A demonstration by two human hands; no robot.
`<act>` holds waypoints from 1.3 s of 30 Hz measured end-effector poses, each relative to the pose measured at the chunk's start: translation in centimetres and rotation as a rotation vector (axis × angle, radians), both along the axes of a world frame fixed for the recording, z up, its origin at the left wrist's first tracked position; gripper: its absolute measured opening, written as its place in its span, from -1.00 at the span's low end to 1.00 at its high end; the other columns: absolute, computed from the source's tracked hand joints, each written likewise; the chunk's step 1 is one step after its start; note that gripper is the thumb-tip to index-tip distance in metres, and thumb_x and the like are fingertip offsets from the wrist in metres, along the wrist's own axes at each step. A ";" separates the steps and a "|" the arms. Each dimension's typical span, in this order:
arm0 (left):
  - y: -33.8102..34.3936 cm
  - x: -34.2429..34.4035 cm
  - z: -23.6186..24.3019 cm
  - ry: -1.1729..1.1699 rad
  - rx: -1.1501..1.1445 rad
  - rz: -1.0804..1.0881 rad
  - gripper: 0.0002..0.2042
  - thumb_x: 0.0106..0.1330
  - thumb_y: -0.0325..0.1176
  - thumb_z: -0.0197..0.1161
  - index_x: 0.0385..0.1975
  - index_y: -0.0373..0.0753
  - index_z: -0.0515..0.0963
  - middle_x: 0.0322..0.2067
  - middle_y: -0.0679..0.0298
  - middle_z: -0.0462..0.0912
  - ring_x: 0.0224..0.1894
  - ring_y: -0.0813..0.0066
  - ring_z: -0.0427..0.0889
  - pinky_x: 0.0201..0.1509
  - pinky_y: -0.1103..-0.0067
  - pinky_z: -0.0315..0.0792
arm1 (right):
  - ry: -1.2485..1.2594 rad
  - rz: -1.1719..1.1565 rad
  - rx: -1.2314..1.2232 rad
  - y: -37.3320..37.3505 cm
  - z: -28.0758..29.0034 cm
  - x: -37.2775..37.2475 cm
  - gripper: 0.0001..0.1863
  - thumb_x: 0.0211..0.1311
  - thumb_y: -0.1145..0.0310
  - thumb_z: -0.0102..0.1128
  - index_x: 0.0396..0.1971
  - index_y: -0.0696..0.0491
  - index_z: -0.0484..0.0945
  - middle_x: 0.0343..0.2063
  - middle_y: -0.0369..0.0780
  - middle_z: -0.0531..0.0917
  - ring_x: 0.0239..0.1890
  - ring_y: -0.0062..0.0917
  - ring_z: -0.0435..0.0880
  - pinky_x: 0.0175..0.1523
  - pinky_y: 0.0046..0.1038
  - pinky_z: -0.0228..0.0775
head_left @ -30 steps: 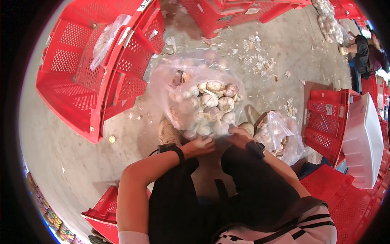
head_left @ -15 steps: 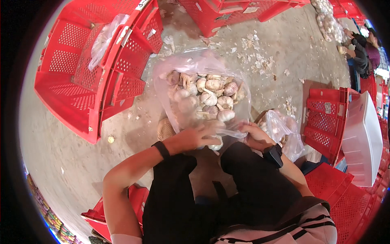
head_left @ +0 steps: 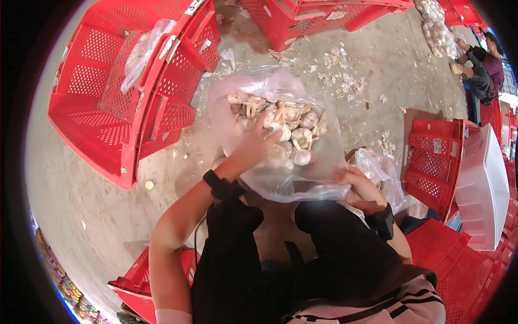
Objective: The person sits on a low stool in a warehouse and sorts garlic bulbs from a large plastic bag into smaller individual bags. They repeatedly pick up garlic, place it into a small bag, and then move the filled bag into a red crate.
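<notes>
A clear plastic bag (head_left: 229,121) full of whole garlic bulbs (head_left: 304,136) lies in front of my knees, its mouth spread toward me. My left hand (head_left: 258,139) is inside the bag's mouth, over the bulbs, with its fingers stretched out and slightly smeared by motion. Whether its fingertips touch a bulb is hard to see. At the near right edge of the bag, my right hand (head_left: 360,186) pinches the plastic between thumb and fingers. Dark bands circle both wrists.
A large red crate (head_left: 89,116) stands at left with a plastic bag inside. Other red crates stand at far middle and right, one beside a white bin (head_left: 483,189). A second bag of garlic (head_left: 377,164) rests by my right hand. Garlic skins (head_left: 348,86) litter the floor. Another person (head_left: 483,70) sits far right.
My left hand has moved from the bag's near edge, beside a bulb, up and into the bag. My right hand still holds the plastic, now slightly nearer and farther right.
</notes>
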State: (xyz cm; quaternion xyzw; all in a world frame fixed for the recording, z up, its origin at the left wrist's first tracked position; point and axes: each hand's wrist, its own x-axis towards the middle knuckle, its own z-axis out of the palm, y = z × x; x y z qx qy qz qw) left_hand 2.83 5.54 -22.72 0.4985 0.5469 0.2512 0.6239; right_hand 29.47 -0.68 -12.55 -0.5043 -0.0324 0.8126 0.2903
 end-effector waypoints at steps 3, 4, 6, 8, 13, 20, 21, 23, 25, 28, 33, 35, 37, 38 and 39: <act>3.4 -1.7 3.3 0.576 0.896 -0.070 -0.48 0.07 -0.39 0.23 0.11 -0.12 0.34 0.00 0.03 0.35 -0.04 0.10 0.40 0.03 0.36 0.29 | -0.016 0.035 0.064 1.6 4.2 -0.6 -0.71 -0.01 0.68 -0.05 -0.22 0.11 0.35 -0.40 -0.28 0.45 -0.48 -0.64 0.46 -0.55 -0.66 0.30; 4.9 -2.2 5.0 0.773 1.117 0.007 -0.38 -0.02 -0.40 0.31 0.14 -0.12 0.30 0.02 0.04 0.35 -0.04 0.13 0.39 0.09 0.38 0.25 | -0.007 0.057 0.101 2.1 5.8 -0.5 -0.74 0.01 0.68 -0.04 -0.26 0.11 0.34 -0.44 -0.29 0.45 -0.53 -0.64 0.44 -0.64 -0.69 0.22; 7.6 -2.4 6.7 0.895 1.259 0.137 -0.32 -0.06 -0.41 0.35 0.16 -0.10 0.28 0.04 0.02 0.33 0.00 0.10 0.35 0.15 0.35 0.19 | -0.108 0.050 0.111 3.7 9.0 -2.0 -0.72 -0.05 0.73 -0.08 -0.32 0.07 0.31 -0.48 -0.32 0.36 -0.62 -0.75 0.27 -0.74 -0.75 -0.07; 9.6 -2.9 6.9 0.771 1.103 0.224 -0.41 0.02 -0.43 0.26 0.14 -0.06 0.31 0.05 -0.04 0.31 0.08 -0.03 0.27 0.15 0.27 0.16 | -0.030 0.083 0.161 4.4 10.0 -2.2 -0.63 -0.14 0.80 -0.14 -0.30 0.07 0.29 -0.45 -0.33 0.32 -0.61 -0.79 0.26 -0.76 -0.80 -0.10; 10.9 -6.8 4.7 0.278 0.457 -0.019 -0.73 0.20 -0.22 0.19 -0.24 -0.28 0.55 -0.50 0.20 0.57 -0.42 0.47 0.53 -0.25 0.50 0.40 | -0.090 0.073 0.292 5.8 13.8 -2.7 -0.68 -0.11 0.79 -0.12 -0.34 0.08 0.28 -0.47 -0.34 0.33 -0.64 -0.81 0.21 -0.74 -0.79 -0.14; 0.0 -5.4 19.5 -0.240 0.393 0.482 -0.72 0.30 -0.34 0.03 -0.07 -0.37 0.45 -0.40 0.37 0.51 -0.52 0.74 0.31 -0.43 0.77 0.26 | -0.236 -0.117 0.643 8.6 16.7 2.8 -0.48 -0.06 0.69 0.02 0.01 0.13 0.26 -0.30 -0.28 0.42 -0.55 -0.78 0.37 -0.72 -0.77 0.05; -1.8 -5.1 20.5 -0.156 0.457 0.411 -0.70 0.27 -0.38 0.08 -0.04 -0.37 0.42 -0.47 0.39 0.47 -0.52 0.73 0.32 -0.45 0.75 0.25 | -0.231 -0.171 0.687 9.0 16.2 3.0 -0.41 -0.05 0.67 0.05 0.09 0.14 0.23 -0.26 -0.26 0.42 -0.54 -0.77 0.40 -0.70 -0.76 0.12; -3.6 -5.1 20.8 -0.262 0.361 0.239 -0.62 0.25 -0.44 0.11 0.07 -0.38 0.31 -0.31 0.35 0.44 -0.41 0.70 0.34 -0.37 0.75 0.26 | -0.515 -0.101 0.814 10.1 12.9 1.5 -0.25 -0.04 0.58 0.16 0.21 0.11 0.06 -0.16 -0.20 0.41 -0.49 -0.73 0.44 -0.65 -0.76 0.21; -3.9 -4.0 19.6 -0.192 0.257 0.150 -0.53 0.23 -0.50 0.13 0.15 -0.35 0.20 -0.28 0.37 0.38 -0.36 0.69 0.30 -0.32 0.74 0.24 | -0.811 0.087 0.867 10.7 8.3 0.4 -0.08 -0.04 0.47 0.25 0.30 0.06 -0.11 -0.01 -0.11 0.34 -0.39 -0.66 0.48 -0.49 -0.65 0.35; -3.0 -2.5 19.0 -0.217 0.153 0.071 -0.41 0.18 -0.57 0.16 0.22 -0.30 0.09 -0.30 0.41 0.30 -0.35 0.68 0.23 -0.27 0.73 0.22 | -1.510 0.438 1.179 11.5 -1.4 0.5 0.07 -0.10 0.25 0.35 0.32 0.05 -0.22 0.14 0.03 0.22 -0.13 -0.37 0.48 -0.15 -0.33 0.39; -2.7 -2.6 17.5 -0.201 0.292 0.090 -0.27 0.07 -0.73 0.08 0.27 -0.17 -0.01 0.18 0.20 0.21 -0.56 0.82 0.22 -0.51 0.80 0.15 | -1.778 0.704 0.635 11.6 -8.2 1.5 0.00 -0.21 0.12 0.38 0.23 0.16 0.02 0.00 0.16 0.33 0.01 0.01 0.40 0.04 -0.17 0.30; -2.7 -2.7 17.2 -0.178 0.293 0.050 -0.26 0.06 -0.71 0.11 0.28 -0.18 -0.02 0.18 0.20 0.21 -0.56 0.82 0.21 -0.51 0.81 0.15 | -1.691 0.698 0.594 11.2 -11.6 4.5 -0.11 -0.22 0.13 0.38 0.14 0.17 0.18 -0.11 0.17 0.43 -0.06 0.02 0.45 -0.01 -0.21 0.34; -2.5 -2.9 17.3 -0.124 0.324 0.046 -0.25 0.06 -0.70 0.13 0.28 -0.19 -0.02 0.18 0.21 0.22 -0.56 0.82 0.21 -0.51 0.81 0.15 | -1.555 0.724 0.602 11.8 -13.9 5.8 -0.25 -0.23 0.12 0.38 0.00 0.19 0.37 -0.20 0.14 0.52 -0.13 -0.04 0.52 -0.06 -0.26 0.39; -2.4 -3.0 17.1 -0.095 0.352 0.058 -0.25 0.06 -0.69 0.14 0.28 -0.20 -0.01 0.17 0.22 0.22 -0.56 0.82 0.20 -0.51 0.82 0.15 | -1.494 0.859 0.617 12.4 -14.2 6.7 -0.28 -0.24 0.02 0.35 -0.08 0.20 0.42 -0.27 0.12 0.54 -0.19 -0.07 0.54 -0.11 -0.28 0.39; -2.5 -3.2 17.2 -0.096 0.334 0.080 -0.27 0.06 -0.66 0.16 0.27 -0.22 0.00 0.16 0.22 0.23 -0.45 0.76 0.21 -0.39 0.78 0.14 | -1.419 0.992 0.627 12.9 -14.3 7.0 -0.28 -0.24 -0.08 0.33 -0.16 0.21 0.48 -0.34 0.10 0.57 -0.26 -0.10 0.57 -0.17 -0.31 0.40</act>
